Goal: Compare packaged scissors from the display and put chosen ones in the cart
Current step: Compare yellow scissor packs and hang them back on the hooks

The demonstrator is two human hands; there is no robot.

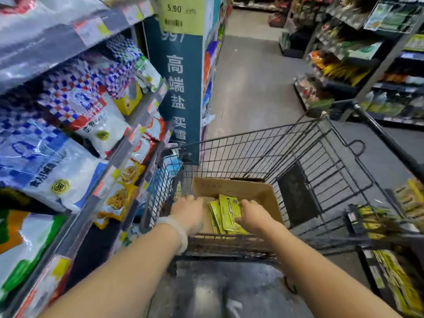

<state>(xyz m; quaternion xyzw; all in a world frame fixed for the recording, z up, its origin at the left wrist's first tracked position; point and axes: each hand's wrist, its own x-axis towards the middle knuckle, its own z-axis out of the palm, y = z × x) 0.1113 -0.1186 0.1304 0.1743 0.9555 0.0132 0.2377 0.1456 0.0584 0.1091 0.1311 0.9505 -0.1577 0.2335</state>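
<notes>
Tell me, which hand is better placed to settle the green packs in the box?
Right, probably. The right hand already rests on the green packs inside the box. The left hand lies at the box's left edge, off the packs.
</notes>
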